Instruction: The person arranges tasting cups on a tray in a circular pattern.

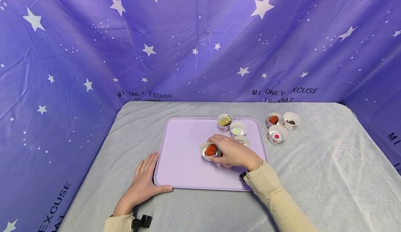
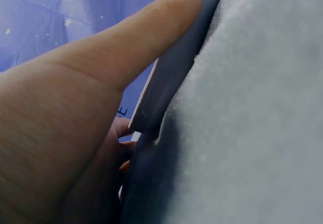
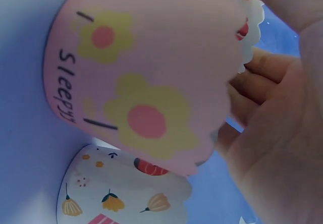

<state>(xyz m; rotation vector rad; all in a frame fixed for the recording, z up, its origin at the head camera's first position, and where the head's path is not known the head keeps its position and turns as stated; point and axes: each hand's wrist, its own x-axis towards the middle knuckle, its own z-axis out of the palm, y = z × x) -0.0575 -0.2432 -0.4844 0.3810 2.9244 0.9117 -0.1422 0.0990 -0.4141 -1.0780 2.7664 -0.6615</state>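
Observation:
My right hand (image 1: 233, 152) grips a white paper baking cup (image 1: 204, 154) over the middle of the lilac tray (image 1: 181, 155). Inside that cup lies a toy sushi piece with orange-red roe (image 1: 211, 150). Close in front of the right wrist view is a pink paper cup (image 3: 166, 77) with yellow flowers and the word "sleepy"; from the head it is mostly hidden under the hand. A white flower-printed cup (image 3: 131, 193) stands beside it. At the tray's front left corner rests my left hand (image 1: 144, 183), fingers extended along the edge and thumb along the front rim.
Toward the tray's back right stand a cup with a yellow piece (image 1: 224, 122), a cup with a pale green piece (image 1: 237, 130) and a partly covered cup (image 1: 244, 141). Right of the tray, three cups (image 1: 275, 134) cluster on the grey cloth (image 1: 329, 162). A purple star curtain (image 1: 200, 51) hangs behind.

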